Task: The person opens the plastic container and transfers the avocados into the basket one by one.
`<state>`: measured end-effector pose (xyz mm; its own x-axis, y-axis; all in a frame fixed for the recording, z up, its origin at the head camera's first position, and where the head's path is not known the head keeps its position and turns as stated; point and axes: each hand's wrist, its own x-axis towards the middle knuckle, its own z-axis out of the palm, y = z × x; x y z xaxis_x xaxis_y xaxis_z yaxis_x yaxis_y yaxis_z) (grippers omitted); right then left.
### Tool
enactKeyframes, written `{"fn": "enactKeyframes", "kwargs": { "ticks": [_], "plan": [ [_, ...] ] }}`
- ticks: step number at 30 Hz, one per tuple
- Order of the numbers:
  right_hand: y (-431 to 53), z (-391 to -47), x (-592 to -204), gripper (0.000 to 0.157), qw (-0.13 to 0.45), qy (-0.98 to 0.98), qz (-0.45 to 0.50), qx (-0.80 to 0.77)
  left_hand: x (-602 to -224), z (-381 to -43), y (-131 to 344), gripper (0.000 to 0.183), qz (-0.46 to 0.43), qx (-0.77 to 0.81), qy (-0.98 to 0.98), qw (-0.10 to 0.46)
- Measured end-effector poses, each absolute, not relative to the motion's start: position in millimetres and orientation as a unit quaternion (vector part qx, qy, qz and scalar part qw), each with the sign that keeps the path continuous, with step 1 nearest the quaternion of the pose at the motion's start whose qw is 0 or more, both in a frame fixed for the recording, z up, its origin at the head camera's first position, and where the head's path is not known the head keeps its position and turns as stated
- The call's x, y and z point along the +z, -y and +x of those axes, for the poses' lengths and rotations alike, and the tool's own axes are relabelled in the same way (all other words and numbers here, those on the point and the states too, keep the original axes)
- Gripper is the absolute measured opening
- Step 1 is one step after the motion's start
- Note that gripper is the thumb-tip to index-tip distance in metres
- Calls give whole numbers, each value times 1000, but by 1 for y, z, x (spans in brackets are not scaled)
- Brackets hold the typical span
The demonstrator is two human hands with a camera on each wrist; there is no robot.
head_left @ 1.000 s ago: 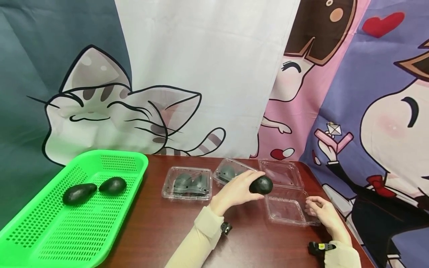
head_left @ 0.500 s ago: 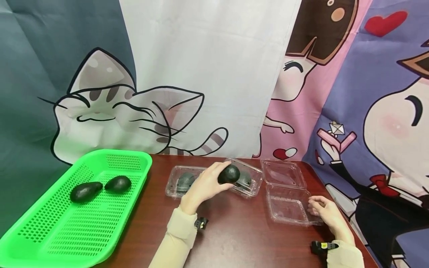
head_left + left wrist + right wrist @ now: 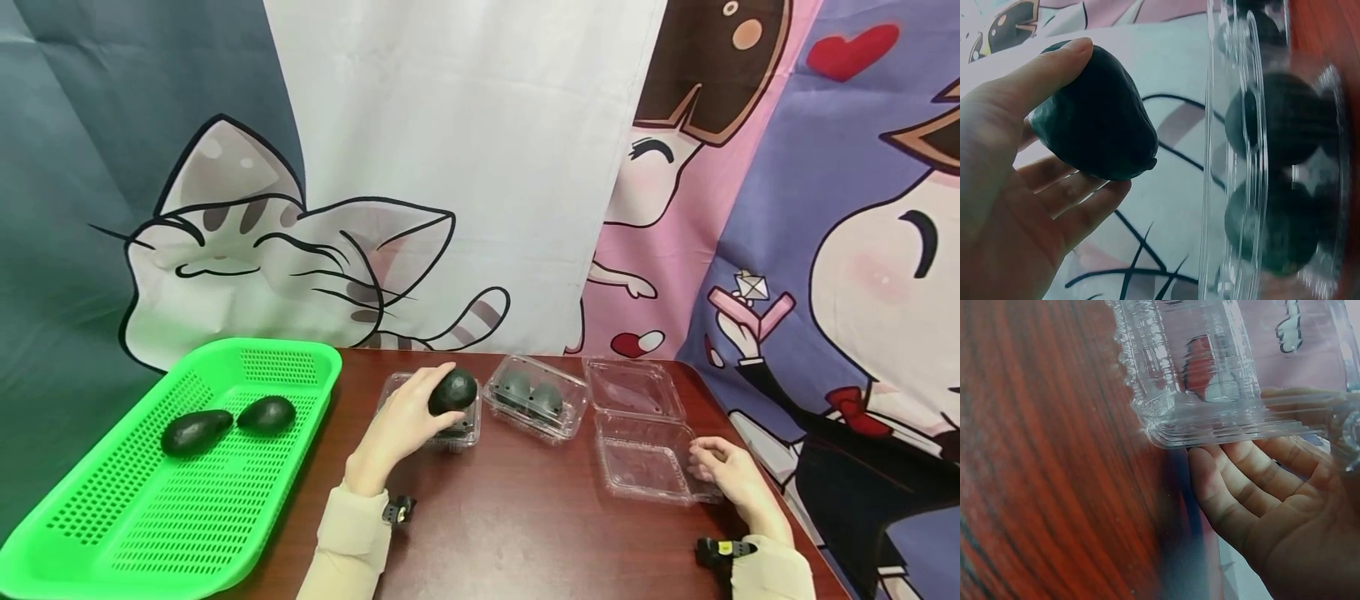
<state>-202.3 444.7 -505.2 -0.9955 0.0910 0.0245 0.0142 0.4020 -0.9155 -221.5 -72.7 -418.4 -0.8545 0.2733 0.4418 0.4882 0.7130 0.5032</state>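
Head view. Avocado (image 3: 453, 392), one, centre of frame, pinched between thumb and fingers of the left hand (image 3: 400, 421), before a filled box (image 3: 467, 429). Likely firm, fairly weighty, slick-skinned; best held round its thick middle. Open box (image 3: 641, 468), right of frame: clear plastic, presumably light, easily bent; hold by the rim. Room to move: lower centre, over the table (image 3: 517, 533).

Left wrist view. Avocado upper left, stem end free, apart from the filled box at right.

Right wrist view. Right hand (image 3: 1288, 515), lower right, fingers bent at the open box's edge; gripping or merely touching, cannot tell. Table edge close by.
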Motion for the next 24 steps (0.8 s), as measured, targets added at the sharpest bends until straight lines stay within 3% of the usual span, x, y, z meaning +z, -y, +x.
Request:
{"fn": "enactKeyframes", "kwargs": {
  "ticks": [15, 24],
  "plan": [
    [-445, -204, -504, 37, 29, 833, -37, 551, -413, -188, 97, 72, -231, -270, 914, 197],
    [-445, -204, -507, 37, 32, 827, -35, 560, -370, -154, 145, 80, -272, -185, 914, 238]
  ]
}}
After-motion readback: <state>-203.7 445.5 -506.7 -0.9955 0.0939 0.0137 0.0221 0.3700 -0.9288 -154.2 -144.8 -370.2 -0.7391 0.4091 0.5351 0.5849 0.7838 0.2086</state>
